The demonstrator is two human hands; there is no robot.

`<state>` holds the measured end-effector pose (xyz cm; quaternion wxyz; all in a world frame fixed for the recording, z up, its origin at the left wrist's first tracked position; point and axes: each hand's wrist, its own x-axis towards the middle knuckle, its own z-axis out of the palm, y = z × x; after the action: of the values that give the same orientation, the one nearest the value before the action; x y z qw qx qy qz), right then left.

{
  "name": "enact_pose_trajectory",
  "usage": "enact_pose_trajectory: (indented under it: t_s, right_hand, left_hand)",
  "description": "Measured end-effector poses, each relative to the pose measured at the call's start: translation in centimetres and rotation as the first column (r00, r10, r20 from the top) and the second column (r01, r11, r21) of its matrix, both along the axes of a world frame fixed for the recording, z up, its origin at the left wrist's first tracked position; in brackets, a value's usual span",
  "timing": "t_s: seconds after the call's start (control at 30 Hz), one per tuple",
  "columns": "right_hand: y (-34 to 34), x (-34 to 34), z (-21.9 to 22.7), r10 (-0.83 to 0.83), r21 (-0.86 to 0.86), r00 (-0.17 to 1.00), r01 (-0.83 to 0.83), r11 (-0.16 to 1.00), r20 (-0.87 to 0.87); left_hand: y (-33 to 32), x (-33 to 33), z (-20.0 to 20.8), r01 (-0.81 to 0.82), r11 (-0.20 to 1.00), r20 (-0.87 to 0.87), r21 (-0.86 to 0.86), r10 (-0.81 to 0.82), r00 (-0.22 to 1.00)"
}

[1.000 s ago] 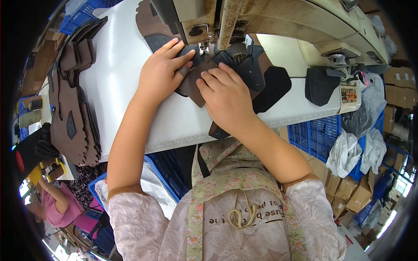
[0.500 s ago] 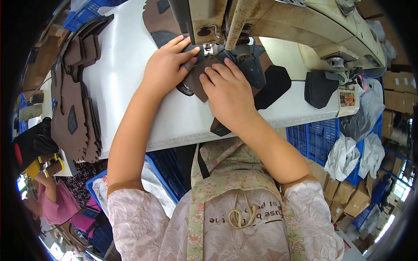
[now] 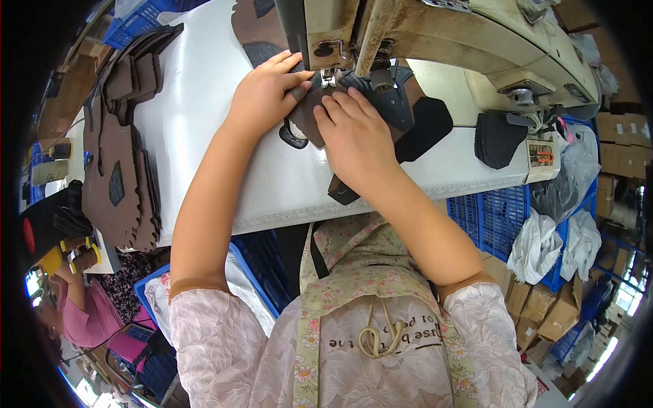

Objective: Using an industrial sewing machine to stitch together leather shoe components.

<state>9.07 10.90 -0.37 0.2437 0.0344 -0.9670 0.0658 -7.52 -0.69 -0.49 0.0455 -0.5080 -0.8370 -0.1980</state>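
A dark brown and black shoe upper piece (image 3: 408, 112) lies on the white table (image 3: 224, 143) under the needle foot (image 3: 328, 77) of a beige sewing machine (image 3: 435, 34). My left hand (image 3: 262, 95) presses flat on the piece's left side, fingertips close to the foot. My right hand (image 3: 354, 136) lies flat on the piece just in front of the foot, fingers pointing at the needle. Both hands hold the material down; most of it is hidden beneath them.
A stack of brown cut pieces (image 3: 119, 163) lies at the table's left end. More dark pieces (image 3: 500, 139) sit at the right by the machine base. Blue crates (image 3: 496, 214) and white bags (image 3: 544, 245) stand below right. Another person in pink (image 3: 81, 313) is at lower left.
Both hands and the piece sit closer under the machine head than a second ago; my left fingers have slid toward the needle foot.
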Motion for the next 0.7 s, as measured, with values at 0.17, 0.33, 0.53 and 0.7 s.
enact_pose_trajectory:
  t_s: [0.17,0.33,0.53,0.7]
  right_hand:
    - [0.1,-0.3,-0.3,0.006,-0.015,1.0,-0.006,1.0,-0.025]
    - [0.0,-0.3,-0.3,-0.001,-0.015,1.0,0.001,1.0,-0.025]
    - [-0.1,-0.2,-0.3,-0.013,-0.001,1.0,0.013,1.0,-0.019]
    - [-0.1,-0.2,-0.4,-0.016,-0.018,1.0,0.016,1.0,-0.025]
  left_hand:
    - [0.1,-0.1,0.2,-0.006,1.0,0.033,-0.006,0.006,0.999]
    - [0.1,-0.1,0.5,-0.016,0.999,0.032,-0.038,0.017,0.999]
    - [0.2,0.2,0.8,0.001,1.0,0.049,-0.007,-0.001,0.999]
    - [0.1,0.3,1.4,0.035,0.999,0.075,0.008,-0.036,0.997]
